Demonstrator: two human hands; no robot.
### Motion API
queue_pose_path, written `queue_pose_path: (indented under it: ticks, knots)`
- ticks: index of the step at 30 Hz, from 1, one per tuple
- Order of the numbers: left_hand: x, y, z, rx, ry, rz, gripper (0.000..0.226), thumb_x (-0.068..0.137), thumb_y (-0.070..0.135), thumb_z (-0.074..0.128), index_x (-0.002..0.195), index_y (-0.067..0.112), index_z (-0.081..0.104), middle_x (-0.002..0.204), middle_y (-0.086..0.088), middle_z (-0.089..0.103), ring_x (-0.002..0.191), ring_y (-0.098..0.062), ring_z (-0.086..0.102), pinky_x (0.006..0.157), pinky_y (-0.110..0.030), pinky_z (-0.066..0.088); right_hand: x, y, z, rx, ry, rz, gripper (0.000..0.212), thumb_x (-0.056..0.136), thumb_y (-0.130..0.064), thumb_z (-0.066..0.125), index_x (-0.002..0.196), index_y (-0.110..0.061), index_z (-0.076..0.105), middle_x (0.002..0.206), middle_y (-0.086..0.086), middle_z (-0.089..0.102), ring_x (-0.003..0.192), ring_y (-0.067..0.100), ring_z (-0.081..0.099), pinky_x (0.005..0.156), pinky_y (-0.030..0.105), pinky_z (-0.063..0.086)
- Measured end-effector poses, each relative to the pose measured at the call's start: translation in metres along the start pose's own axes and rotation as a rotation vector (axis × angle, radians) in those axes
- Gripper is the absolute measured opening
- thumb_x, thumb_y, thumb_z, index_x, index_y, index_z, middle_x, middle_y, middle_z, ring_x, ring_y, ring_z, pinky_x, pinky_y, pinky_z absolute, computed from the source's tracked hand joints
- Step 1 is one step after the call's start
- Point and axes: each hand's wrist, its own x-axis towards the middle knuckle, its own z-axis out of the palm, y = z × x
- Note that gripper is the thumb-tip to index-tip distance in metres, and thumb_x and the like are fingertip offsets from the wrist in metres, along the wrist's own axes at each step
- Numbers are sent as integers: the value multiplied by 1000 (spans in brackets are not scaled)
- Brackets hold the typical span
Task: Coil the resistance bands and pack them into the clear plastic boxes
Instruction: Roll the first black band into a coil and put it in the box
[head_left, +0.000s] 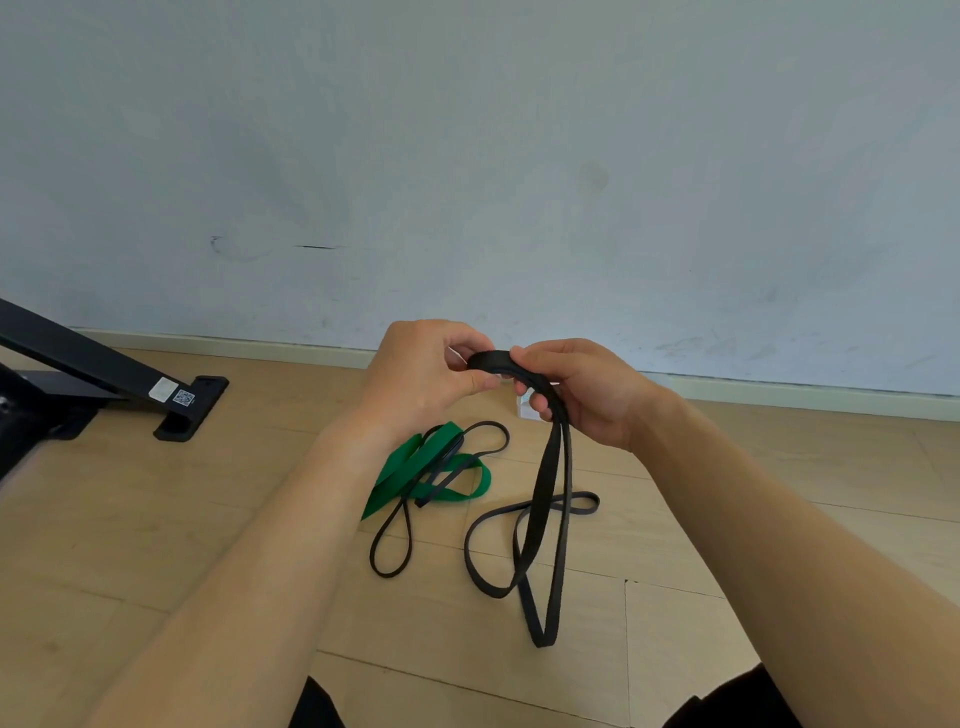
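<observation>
Both hands are raised above the wooden floor and hold one black resistance band (543, 488). My left hand (431, 379) pinches its folded top end, and my right hand (582, 395) grips it just beside, fingers curled round the strap. The doubled band hangs down from my hands to the floor, where its lower loops trail. A wide green band (415, 470) lies crumpled on the floor below my left hand, tangled with a thin black band (389, 545). A small pale clear object (525, 408), partly hidden behind my right hand, may be a plastic box.
A black metal stand foot (187, 402) with a white label and QR sticker reaches in from the left. A pale wall with a skirting board (779, 392) runs along the back. My dark-clothed knees (737, 701) show at the bottom edge.
</observation>
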Motion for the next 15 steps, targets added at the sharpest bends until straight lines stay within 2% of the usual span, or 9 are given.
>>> queue_pose_path:
  ticks: [3,5,9,12,13,15]
  knots:
    - [0,2,0,136,-9,29,20,83,26,83,101,30,76,91,13,71,87,-7,66,79,-24,51,-1,-1,-1,-112,53,-59,21,100,-19,61,101,-3,74,77,6,61,56,13,51,56,23,43]
    - [0,2,0,165,-22,18,21,81,28,84,100,31,75,89,15,69,86,-6,66,76,-21,49,-1,-1,-2,-217,79,-132,16,99,-17,62,102,-6,74,78,8,62,57,15,51,57,24,45]
    - [-1,-1,0,-28,-46,-56,22,76,27,88,91,33,73,83,17,69,77,3,65,65,-8,45,-1,2,-4,-260,102,-221,14,99,-15,63,105,-11,75,81,10,66,62,17,53,64,26,48]
    - [-1,-3,2,-210,-32,-88,20,76,25,88,87,32,72,83,13,72,74,6,65,66,-4,47,1,8,-2,-96,84,-181,19,100,-13,60,111,-3,72,82,10,66,65,18,56,67,27,50]
    - [-1,-4,3,-277,-23,-99,19,76,24,87,89,28,74,85,9,74,78,3,68,71,-8,50,1,10,0,10,61,-153,21,101,-11,58,113,1,70,82,9,66,66,18,57,68,27,50]
    - [-1,-5,9,-414,8,-125,20,77,19,86,94,20,76,90,3,78,87,-11,73,85,-24,57,2,14,5,216,10,-100,21,101,-11,55,111,0,69,81,7,66,69,17,58,70,25,50]
